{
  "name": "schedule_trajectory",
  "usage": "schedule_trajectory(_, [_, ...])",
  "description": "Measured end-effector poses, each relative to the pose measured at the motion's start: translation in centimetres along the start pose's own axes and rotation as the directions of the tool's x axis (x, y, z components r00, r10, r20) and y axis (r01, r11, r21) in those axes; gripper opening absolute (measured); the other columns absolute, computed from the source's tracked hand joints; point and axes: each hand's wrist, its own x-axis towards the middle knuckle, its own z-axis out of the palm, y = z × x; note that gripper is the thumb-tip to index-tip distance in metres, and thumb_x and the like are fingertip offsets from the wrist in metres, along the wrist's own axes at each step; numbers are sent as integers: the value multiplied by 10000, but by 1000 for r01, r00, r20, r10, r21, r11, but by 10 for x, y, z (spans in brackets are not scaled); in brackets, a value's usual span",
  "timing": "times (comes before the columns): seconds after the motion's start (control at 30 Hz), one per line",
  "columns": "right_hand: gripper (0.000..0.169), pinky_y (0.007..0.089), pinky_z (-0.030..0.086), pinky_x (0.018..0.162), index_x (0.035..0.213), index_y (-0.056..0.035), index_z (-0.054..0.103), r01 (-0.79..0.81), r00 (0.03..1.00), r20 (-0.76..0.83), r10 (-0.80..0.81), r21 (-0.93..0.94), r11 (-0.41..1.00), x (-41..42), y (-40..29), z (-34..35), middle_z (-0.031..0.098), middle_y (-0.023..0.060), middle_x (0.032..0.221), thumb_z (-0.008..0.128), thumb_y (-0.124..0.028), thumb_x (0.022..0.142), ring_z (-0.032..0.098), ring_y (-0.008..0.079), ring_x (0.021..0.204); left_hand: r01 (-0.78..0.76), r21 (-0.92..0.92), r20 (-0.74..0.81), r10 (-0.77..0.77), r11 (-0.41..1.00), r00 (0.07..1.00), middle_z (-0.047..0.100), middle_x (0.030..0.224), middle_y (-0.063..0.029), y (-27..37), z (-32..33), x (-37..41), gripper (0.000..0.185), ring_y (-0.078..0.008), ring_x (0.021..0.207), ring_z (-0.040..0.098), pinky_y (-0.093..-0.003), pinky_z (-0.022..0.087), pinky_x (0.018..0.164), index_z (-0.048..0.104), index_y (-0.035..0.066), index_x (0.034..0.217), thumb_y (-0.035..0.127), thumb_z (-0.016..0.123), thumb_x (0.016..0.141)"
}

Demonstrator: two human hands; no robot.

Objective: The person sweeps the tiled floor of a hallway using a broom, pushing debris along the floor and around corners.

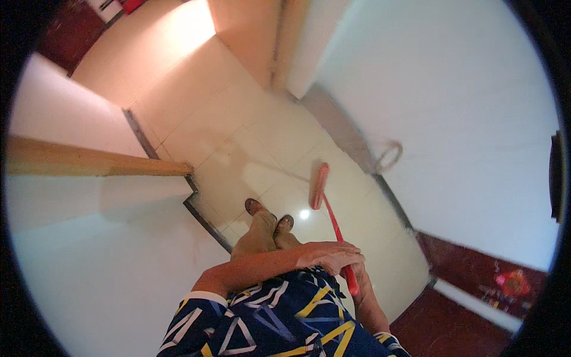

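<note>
A red broom or mop handle (333, 218) runs from my hands down to a long, narrow red head (319, 186), which is at the pale tiled floor (267, 134). My left hand (330, 257) reaches across my waist and lies over the upper handle, its fingers over my other hand. My right hand (354, 267), partly hidden beneath it, is closed around the handle near its end. The handle's tip sticks out below both hands.
White walls with dark skirting (395, 203) stand on both sides. A wooden door frame edge (98, 156) juts in at left. A ring-shaped object (389, 156) is near the right wall. Dark red panels (482, 263) with a colourful decoration are at lower right. Bright light falls on the floor at the upper left.
</note>
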Motion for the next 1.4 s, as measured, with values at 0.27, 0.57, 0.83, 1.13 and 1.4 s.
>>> schedule_trajectory(0.27, [286, 343, 503, 650, 856, -12, 565, 33, 998, 38, -55, 433, 901, -48, 43, -108, 613, 107, 758, 431, -259, 906, 601, 224, 683, 67, -420, 153, -2, 905, 988, 546, 731, -70, 16, 98, 51, 166, -242, 769, 532, -374, 394, 738, 513, 52, 687, 109, 668, 702])
schedule_trajectory(0.57, [257, 307, 475, 594, 869, -23, 533, 101, 994, -102, -45, 657, 747, -4, 52, -199, 548, 69, 701, 376, -224, 898, 549, 193, 633, 84, -295, 221, -17, 952, 975, 541, 673, -98, -34, 158, 84, 238, -248, 704, 486, -359, 380, 718, 561, 44, 638, 219, 677, 750])
schedule_trajectory(0.83, [184, 357, 455, 584, 806, -47, 569, 261, 963, -184, -197, 459, 849, 179, -3, -110, 539, 101, 694, 526, -221, 766, 540, 263, 639, 167, -225, 59, -157, 960, 986, 594, 671, -155, -118, 7, 69, 196, -274, 625, 584, -373, 455, 635, 595, 2, 683, 172, 627, 776])
schedule_trajectory(1.13, [205, 413, 432, 573, 736, -73, 609, 660, 726, 297, -620, -555, 506, 374, -48, 144, 529, 137, 686, 694, -217, 618, 530, 341, 645, 296, -71, -246, -304, 953, 920, 629, 759, -133, -146, -276, -24, 74, -199, 707, 599, -302, 470, 679, 617, -48, 793, 20, 589, 800])
schedule_trajectory(1.4, [37, 325, 491, 569, 637, -90, 640, 684, 715, 631, -301, -720, 113, 387, -53, 372, 645, 138, 691, 666, -69, 620, 638, 239, 658, 415, 44, -643, -292, 909, 708, 602, 736, -125, -107, -374, -140, 70, -204, 732, 586, -313, 466, 747, 593, -61, 744, -29, 566, 800])
